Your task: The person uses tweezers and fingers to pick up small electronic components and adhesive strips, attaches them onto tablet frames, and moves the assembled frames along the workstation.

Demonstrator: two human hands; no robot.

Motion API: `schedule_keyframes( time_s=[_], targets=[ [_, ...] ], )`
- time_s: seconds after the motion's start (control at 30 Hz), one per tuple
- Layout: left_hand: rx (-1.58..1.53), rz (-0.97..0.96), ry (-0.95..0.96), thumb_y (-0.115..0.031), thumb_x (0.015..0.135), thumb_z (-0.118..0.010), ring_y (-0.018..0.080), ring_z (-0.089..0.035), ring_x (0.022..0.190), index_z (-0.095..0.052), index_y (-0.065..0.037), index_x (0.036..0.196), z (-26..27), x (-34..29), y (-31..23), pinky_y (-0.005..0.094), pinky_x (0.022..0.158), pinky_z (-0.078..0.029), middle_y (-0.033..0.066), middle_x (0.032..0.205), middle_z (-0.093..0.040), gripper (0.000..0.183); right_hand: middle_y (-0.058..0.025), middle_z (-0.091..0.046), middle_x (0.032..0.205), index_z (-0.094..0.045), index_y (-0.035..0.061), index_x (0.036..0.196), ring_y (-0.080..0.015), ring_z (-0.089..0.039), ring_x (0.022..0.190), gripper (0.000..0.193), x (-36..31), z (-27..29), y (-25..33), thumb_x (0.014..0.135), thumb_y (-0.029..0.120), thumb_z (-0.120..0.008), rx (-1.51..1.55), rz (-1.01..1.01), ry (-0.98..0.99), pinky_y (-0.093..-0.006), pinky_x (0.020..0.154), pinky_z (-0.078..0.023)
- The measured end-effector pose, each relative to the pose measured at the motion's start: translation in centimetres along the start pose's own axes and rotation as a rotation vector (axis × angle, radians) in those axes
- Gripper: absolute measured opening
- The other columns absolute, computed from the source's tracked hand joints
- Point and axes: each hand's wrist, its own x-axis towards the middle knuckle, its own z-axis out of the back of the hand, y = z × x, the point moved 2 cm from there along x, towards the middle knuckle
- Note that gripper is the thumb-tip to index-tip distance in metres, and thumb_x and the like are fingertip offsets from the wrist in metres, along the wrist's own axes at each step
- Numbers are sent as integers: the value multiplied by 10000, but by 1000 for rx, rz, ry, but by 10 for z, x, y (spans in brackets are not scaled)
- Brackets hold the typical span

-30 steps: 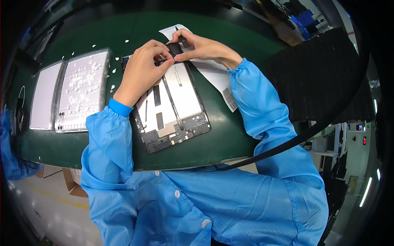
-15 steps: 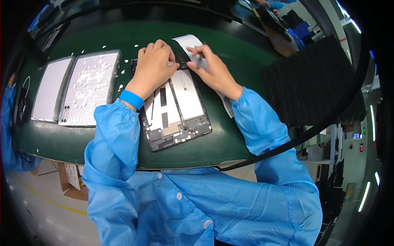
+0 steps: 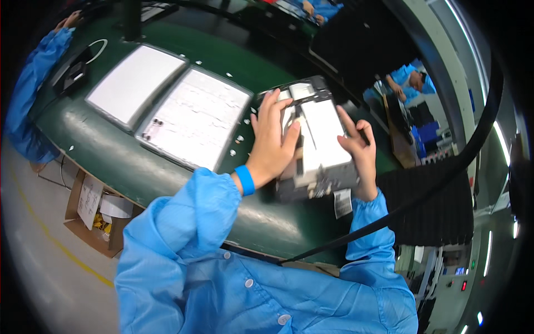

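Fingers spread on left hand [image 3: 271, 143], lying over left side of tablet with exposed internals [image 3: 322, 129]; right hand [image 3: 360, 156] half-curled, thumb at right edge, can't tell if pinching. Tablet's between both hands.

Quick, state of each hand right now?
Left hand: open, spread over the left side of the opened device.
Right hand: half-curled at its right edge; grip cannot be told.

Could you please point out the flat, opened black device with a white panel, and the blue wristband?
Flat, opened black device with a white panel [image 3: 325, 133]: head view, on that panel.
Blue wristband [image 3: 245, 180]: head view, outer face.
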Motion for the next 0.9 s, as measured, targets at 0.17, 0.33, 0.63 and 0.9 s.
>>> schedule_keyframes(
  time_s=[0.17, 0.33, 0.63, 0.9],
  targets=[
    [-49, -177, -77, -226, 969, -539, 407, -274, 1431, -392, -50, 1406, 9, 4, -17, 593, 1176, -106, 214, 1532, -301, 494, -126, -651, 1084, -581, 51, 1085, -189, -645, 940, 325, 158, 7, -39, 783, 21, -695, 243, -201, -189, -302, 816, -527],
    [-92, -170, 62, -185, 962, -539, 377, -434, 1286, -494, -14, 1282, 2, 0, -15, 455, 1087, -312, 206, 1369, -458, 366, -58, -607, 860, -584, 32, 1013, -195, -625, 758, 345, 263, -51, -123, 710, 64, -745, 144, -91, -255, -338, 684, -529],
    [-176, -96, 405, -122, 971, -529, 380, -547, 1055, -553, -35, 1125, -1, -18, -20, 439, 908, -437, 156, 1198, -555, 178, -171, -579, 1157, -447, -4, 1227, -302, -607, 1010, 573, 263, -121, -166, 763, 118, -761, -844, 376, -191, -369, 927, -477],
    [-332, -48, 640, -89, 970, -523, 297, -581, 924, -579, -34, 1029, -2, -32, -21, 392, 832, -444, 101, 1097, -555, 98, -165, -509, 1441, -535, 89, 1192, -353, -430, 1377, 478, 379, -151, -92, 747, -44, -645, -1424, 1123, 416, -462, 1159, -310]
  ],
)
